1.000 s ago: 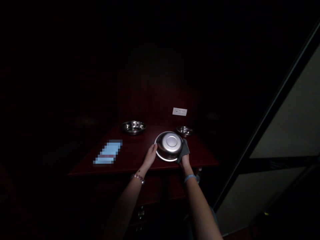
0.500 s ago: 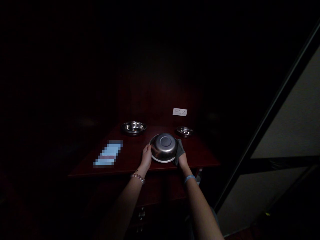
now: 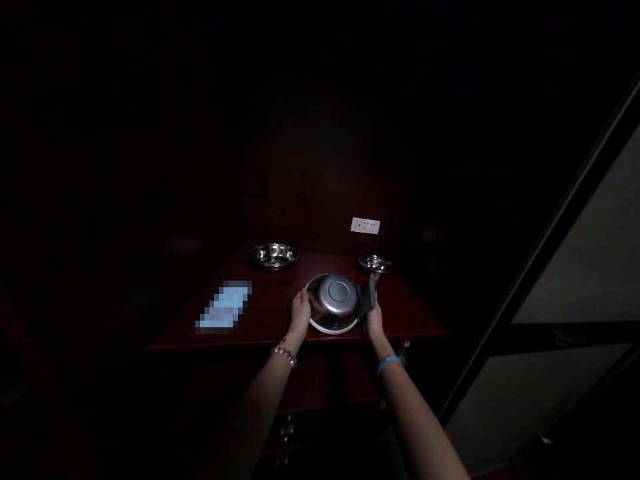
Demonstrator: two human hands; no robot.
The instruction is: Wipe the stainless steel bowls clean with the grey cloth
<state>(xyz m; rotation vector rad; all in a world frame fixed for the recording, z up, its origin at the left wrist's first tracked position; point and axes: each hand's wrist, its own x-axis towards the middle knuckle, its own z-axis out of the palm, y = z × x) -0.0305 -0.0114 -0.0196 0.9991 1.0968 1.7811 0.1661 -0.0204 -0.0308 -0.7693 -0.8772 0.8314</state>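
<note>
Against the red desktop (image 3: 273, 300), the held round bowl (image 3: 334, 302) points base-up.

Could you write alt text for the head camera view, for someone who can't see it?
Two bare hands, left and right, hold an upturned metal bowl, a dark cloth at the right hand. Two more metal bowls sit open side up farther back on a dark red table.

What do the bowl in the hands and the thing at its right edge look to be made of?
The held bowl: metal, likely stainless steel, smooth with a soft sheen; its silvery base and sides catch blurred highlights.

The thing at its right edge, a cloth: dark grey fabric, matt, judging by its limp folds; the weave is too dim to tell.
</note>
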